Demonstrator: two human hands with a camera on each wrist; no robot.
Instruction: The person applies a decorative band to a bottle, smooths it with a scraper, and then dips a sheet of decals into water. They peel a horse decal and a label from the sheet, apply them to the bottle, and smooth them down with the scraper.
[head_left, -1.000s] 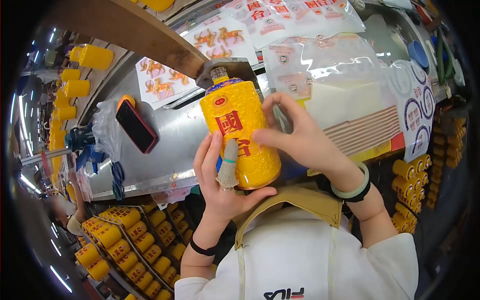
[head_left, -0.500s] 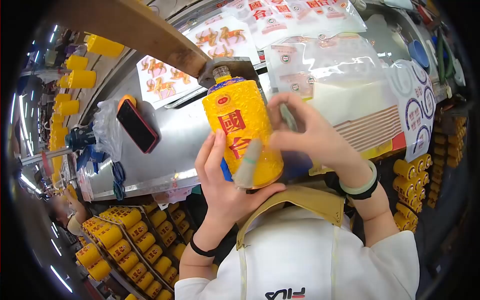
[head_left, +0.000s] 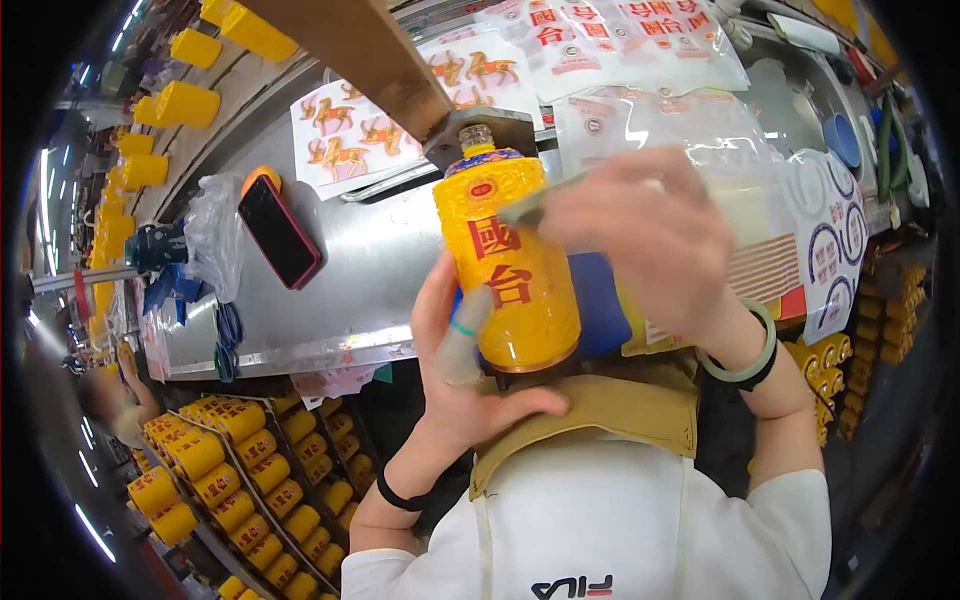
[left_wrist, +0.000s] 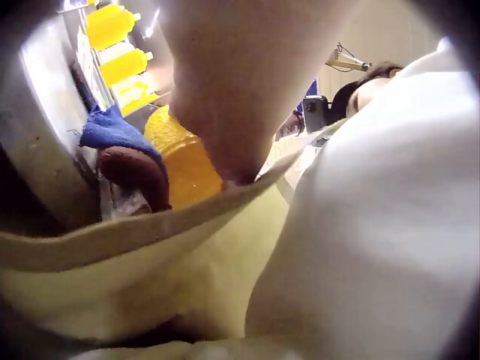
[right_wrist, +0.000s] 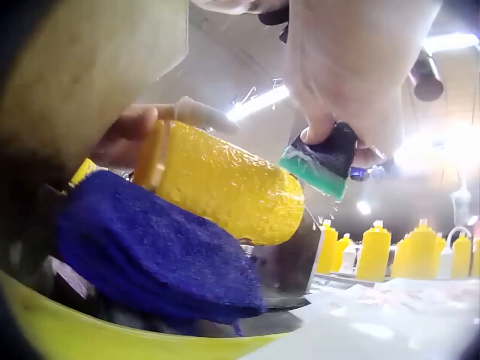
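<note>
A yellow bottle with red characters lies tilted in the head view, its clear neck at a dark bracket. My left hand holds the bottle by its lower left side, thumb by the base. A pale sleeve with a green band covers one finger. My right hand, blurred, is over the bottle's upper right side. It pinches a small dark pad with a green edge, which looks wet in the right wrist view. Behind my left forearm, the left wrist view shows part of the bottle.
A blue cloth-covered support sits under the bottle. A wooden beam reaches down to the bracket. Decal sheets and a phone lie on the metal table. Racks of yellow bottles stand below left.
My right hand has moved from the bottle's lower right side up toward its shoulder with the pad. My left hand still holds the lower side. The head view has shifted slightly.
</note>
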